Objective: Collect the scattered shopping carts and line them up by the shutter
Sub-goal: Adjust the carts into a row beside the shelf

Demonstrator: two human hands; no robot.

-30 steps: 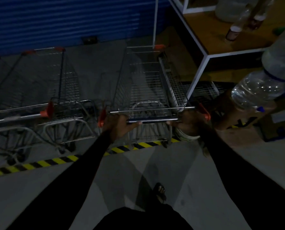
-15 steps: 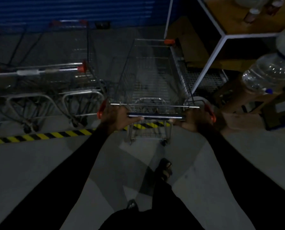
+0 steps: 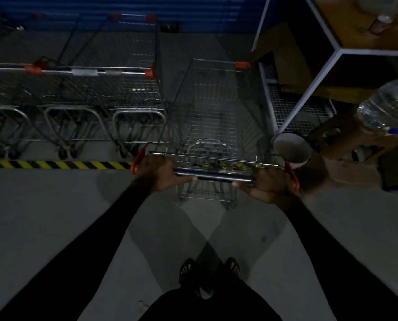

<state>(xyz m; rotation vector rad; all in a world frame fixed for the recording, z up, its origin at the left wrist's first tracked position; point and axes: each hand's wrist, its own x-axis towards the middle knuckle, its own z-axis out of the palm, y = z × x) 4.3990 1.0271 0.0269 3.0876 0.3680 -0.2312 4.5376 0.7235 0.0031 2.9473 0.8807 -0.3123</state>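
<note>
1. Poorly lit throughout; fine detail of mesh, wheels and floor marks hard to make out.
2. Row of parked wire shopping carts with red corner caps [image 3: 93,72] cut off at the left edge; exact count not determinable, frames overlapping.
3. Blue corrugated roller shutter [image 3: 124,8] visible only as a strip along the top edge.
4. White-framed shelving unit with wooden boards [image 3: 332,49] cut off at top and right; contents on it blurred.
5. Large clear plastic water bottle [image 3: 388,105] partly out of frame at right; white round bucket [image 3: 292,147] just beside the handled cart's right rear corner, contact indeterminate.
6. Silver wire-mesh shopping cart with dark handle bar and red end caps [image 3: 214,107] standing upright, nose toward the shutter, between the parked row and the shelving unit, its rear over the yellow-and-black hazard stripe on the floor [image 3: 54,164]. Basket apparently empty; lower frame and wheels dim.
7. Left hand [image 3: 157,173] curled round the left end of the handle bar, gripping it.
8. Right hand [image 3: 267,185] wrapped round the right end of the same bar, thumb along it.
9. Both arms in black sleeves; two sandalled feet visible at bottom centre on grey concrete floor [image 3: 54,216].
</note>
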